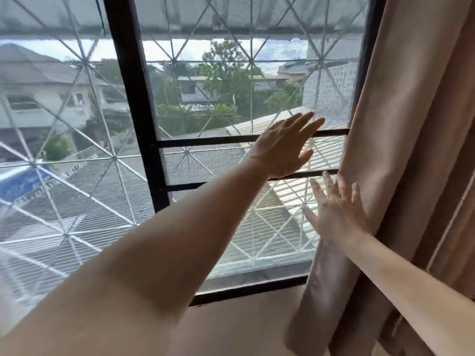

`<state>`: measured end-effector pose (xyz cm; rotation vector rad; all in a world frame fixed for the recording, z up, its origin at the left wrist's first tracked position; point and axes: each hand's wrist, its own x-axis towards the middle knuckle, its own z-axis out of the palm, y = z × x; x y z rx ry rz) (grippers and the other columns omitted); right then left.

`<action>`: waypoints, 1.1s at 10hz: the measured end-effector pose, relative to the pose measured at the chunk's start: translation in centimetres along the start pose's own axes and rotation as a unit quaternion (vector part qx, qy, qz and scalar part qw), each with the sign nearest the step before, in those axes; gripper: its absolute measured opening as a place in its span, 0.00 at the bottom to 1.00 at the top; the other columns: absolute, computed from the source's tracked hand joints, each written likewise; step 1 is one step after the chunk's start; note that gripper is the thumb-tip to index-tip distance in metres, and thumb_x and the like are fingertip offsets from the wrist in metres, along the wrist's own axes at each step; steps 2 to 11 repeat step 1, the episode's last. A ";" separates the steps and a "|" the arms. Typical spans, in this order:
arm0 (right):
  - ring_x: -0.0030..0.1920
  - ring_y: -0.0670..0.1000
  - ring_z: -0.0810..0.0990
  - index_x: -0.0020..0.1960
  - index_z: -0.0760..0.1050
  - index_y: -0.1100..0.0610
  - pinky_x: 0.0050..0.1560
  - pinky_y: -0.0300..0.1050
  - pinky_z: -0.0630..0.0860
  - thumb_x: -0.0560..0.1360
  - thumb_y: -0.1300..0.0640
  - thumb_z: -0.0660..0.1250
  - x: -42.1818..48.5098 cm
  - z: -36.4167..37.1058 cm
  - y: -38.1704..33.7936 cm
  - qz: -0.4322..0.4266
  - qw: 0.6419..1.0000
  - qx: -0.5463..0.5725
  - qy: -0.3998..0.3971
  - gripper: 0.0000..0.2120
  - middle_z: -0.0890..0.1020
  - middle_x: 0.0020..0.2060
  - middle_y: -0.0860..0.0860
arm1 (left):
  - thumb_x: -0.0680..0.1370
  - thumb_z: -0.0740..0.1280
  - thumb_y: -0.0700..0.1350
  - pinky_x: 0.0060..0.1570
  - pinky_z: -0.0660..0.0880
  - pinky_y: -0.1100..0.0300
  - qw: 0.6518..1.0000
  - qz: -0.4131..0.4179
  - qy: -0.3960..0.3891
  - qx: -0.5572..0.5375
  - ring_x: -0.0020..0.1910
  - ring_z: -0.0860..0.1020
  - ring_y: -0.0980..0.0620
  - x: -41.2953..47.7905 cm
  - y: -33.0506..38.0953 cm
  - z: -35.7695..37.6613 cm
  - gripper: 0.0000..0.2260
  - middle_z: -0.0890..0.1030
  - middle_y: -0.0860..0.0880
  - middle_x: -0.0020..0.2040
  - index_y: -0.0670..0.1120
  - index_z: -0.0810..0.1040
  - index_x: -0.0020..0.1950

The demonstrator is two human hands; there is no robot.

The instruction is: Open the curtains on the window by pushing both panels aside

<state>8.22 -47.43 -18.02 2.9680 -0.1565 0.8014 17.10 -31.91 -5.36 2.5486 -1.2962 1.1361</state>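
Beige curtain (pixel 411 140) is bunched at the right edge of the window (pixel 133 104), pressed by the flat, spread right hand (pixel 336 214), while the left hand (pixel 282 147) is held wide before the glass, grasping nothing.

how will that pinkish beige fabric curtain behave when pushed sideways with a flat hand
The pinkish beige fabric curtain probably goes floppy: it already hangs in deep vertical folds, so it should bunch rather than slide stiffly. It looks fairly thick, so likely somewhat heavy. The right hand, open and flat against its edge, may slip.
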 end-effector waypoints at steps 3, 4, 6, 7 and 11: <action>0.83 0.64 0.53 0.85 0.53 0.53 0.80 0.68 0.48 0.81 0.36 0.58 -0.6 -0.5 -2.5 -0.024 1.000 0.001 -0.008 0.38 0.55 0.84 0.59 | 0.83 0.61 0.59 0.78 0.61 0.48 1.000 -0.018 -0.012 0.011 0.83 0.60 0.45 -3.1 -1.6 -1.7 0.32 0.58 0.47 0.85 0.52 0.55 0.85; 0.83 0.64 0.53 0.85 0.53 0.53 0.80 0.68 0.48 0.81 0.36 0.58 -0.6 -0.5 -2.5 -0.024 1.000 0.001 -0.008 0.38 0.55 0.84 0.59 | 0.83 0.61 0.59 0.78 0.61 0.48 1.000 -0.018 -0.012 0.011 0.83 0.60 0.45 -3.1 -1.6 -1.7 0.32 0.58 0.47 0.85 0.52 0.55 0.85; 0.83 0.64 0.53 0.85 0.53 0.53 0.80 0.68 0.48 0.81 0.36 0.58 -0.6 -0.5 -2.5 -0.024 1.000 0.001 -0.008 0.38 0.55 0.84 0.59 | 0.83 0.61 0.59 0.78 0.61 0.48 1.000 -0.018 -0.012 0.011 0.83 0.60 0.45 -3.1 -1.6 -1.7 0.32 0.58 0.47 0.85 0.52 0.55 0.85; 0.83 0.64 0.53 0.85 0.53 0.53 0.80 0.68 0.48 0.81 0.36 0.58 -0.6 -0.5 -2.5 -0.024 1.000 0.001 -0.008 0.38 0.55 0.84 0.59 | 0.83 0.61 0.59 0.78 0.61 0.48 1.000 -0.018 -0.012 0.011 0.83 0.60 0.45 -3.1 -1.6 -1.7 0.32 0.58 0.47 0.85 0.52 0.55 0.85; 0.83 0.64 0.53 0.85 0.53 0.53 0.80 0.68 0.48 0.81 0.36 0.58 -0.6 -0.5 -2.5 -0.024 1.000 0.001 -0.008 0.38 0.55 0.84 0.59 | 0.83 0.61 0.59 0.78 0.61 0.48 1.000 -0.018 -0.012 0.011 0.83 0.60 0.45 -3.1 -1.6 -1.7 0.32 0.58 0.47 0.85 0.52 0.55 0.85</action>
